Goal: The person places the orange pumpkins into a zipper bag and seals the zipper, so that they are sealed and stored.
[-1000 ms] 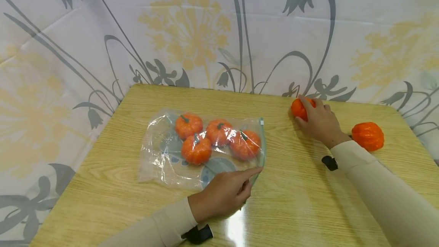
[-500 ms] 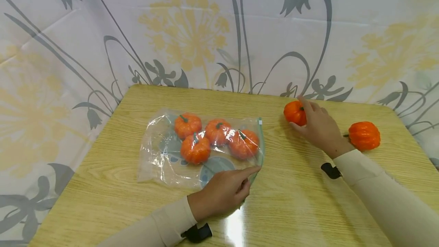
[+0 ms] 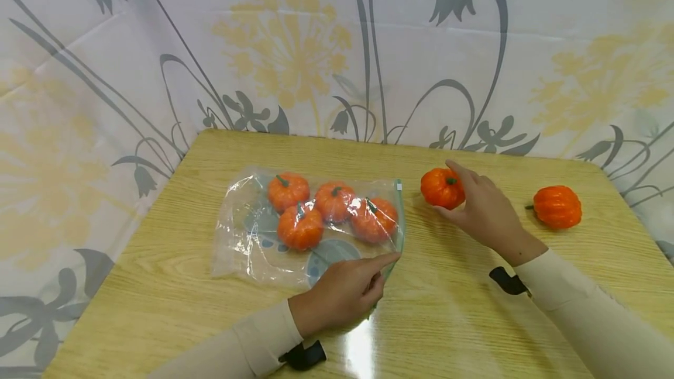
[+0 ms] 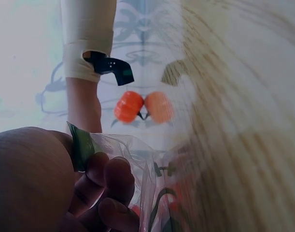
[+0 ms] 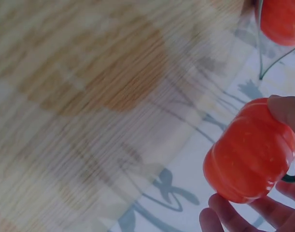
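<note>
My right hand point(image 3: 488, 215) grips a small orange toy pumpkin point(image 3: 438, 189) between thumb and fingers, its green stem turned toward the palm. In the right wrist view the same pumpkin point(image 5: 248, 153) sits between the thumb and the fingertips. A clear zip bag point(image 3: 231, 253) lies flat to the left with several orange pumpkins inside, its green-edged mouth facing right. With curled fingers, my left hand point(image 3: 344, 294) holds the bag's near mouth corner, index finger stretched along the edge. The left wrist view shows the green strip point(image 4: 81, 147) by those fingers.
Another orange pumpkin point(image 3: 558, 207) lies on its side on the wooden table point(image 3: 447, 320), right of my right hand. A flower-print cloth point(image 3: 316, 45) hangs behind the table's far edge. Both wrists carry black mounts.
My right hand has carried its pumpkin left and nearer, toward the bag's mouth, and more of the pumpkin shows now. The left hand and bag have stayed nearly still.
</note>
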`<state>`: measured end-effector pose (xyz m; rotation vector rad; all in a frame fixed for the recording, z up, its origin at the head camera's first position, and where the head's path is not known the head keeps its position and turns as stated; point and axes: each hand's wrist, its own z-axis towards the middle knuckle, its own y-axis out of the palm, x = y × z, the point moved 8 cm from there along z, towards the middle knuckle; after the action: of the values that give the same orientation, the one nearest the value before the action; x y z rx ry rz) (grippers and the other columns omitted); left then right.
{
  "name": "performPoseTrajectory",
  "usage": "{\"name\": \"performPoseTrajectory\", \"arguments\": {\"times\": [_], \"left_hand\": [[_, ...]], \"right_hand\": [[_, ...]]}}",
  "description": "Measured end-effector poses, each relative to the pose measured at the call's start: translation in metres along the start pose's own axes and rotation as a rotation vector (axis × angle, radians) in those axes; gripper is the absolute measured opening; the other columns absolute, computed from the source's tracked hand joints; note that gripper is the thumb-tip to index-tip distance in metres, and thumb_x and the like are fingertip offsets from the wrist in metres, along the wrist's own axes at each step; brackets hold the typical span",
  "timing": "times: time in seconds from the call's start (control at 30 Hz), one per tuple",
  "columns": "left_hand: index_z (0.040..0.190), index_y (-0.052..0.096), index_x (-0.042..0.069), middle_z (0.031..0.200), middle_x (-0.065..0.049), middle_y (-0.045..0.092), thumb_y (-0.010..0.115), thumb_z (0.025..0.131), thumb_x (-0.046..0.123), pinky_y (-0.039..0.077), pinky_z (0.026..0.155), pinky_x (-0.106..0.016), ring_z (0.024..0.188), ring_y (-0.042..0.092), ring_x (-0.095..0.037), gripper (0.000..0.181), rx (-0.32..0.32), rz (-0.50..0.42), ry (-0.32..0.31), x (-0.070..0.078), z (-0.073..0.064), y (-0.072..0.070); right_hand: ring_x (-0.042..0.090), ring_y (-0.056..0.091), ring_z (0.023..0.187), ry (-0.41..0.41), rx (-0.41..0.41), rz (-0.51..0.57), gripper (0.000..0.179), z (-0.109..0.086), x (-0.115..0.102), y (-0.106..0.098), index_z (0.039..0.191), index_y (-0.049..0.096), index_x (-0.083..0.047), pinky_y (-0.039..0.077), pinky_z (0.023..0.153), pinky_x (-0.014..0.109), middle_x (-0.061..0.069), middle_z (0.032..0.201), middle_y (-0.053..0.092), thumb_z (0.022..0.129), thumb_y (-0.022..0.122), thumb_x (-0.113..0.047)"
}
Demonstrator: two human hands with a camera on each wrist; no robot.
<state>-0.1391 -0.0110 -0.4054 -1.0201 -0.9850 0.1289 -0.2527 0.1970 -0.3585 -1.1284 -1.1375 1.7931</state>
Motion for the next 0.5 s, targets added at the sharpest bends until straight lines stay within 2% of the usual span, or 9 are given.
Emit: {"name": "performPoseTrajectory", "arguments": {"times": [0.4, 0.5], "left_hand": [[0.148, 0.049, 0.013, 0.063, 0.01, 0.042, 0.049, 0.101, 0.013, 0.027, 0.045, -0.013, 0.049, 0.03, 0.003, 0.047, 0.019, -0.005, -0.005, -0.001, 0.0, 0.001], [0.148, 0.049, 0.013, 0.062, 0.011, 0.041, 0.05, 0.101, 0.013, 0.028, 0.045, -0.013, 0.049, 0.03, 0.003, 0.048, 0.023, -0.006, -0.006, -0.001, 0.0, 0.0]], "right_hand": [[0.047, 0.058, 0.112, -0.104, 0.043, 0.036, 0.087, -0.025, -0.024, 0.004, 0.148, 0.041, -0.003, 0.052, 0.087, 0.062, 0.024, 0.136, 0.058, 0.076, 0.087, -0.023], [0.046, 0.058, 0.113, -0.104, 0.042, 0.054, 0.086, -0.031, -0.028, 0.006, 0.145, 0.043, -0.002, 0.052, 0.087, 0.062, 0.023, 0.135, 0.058, 0.075, 0.088, -0.022]]}}
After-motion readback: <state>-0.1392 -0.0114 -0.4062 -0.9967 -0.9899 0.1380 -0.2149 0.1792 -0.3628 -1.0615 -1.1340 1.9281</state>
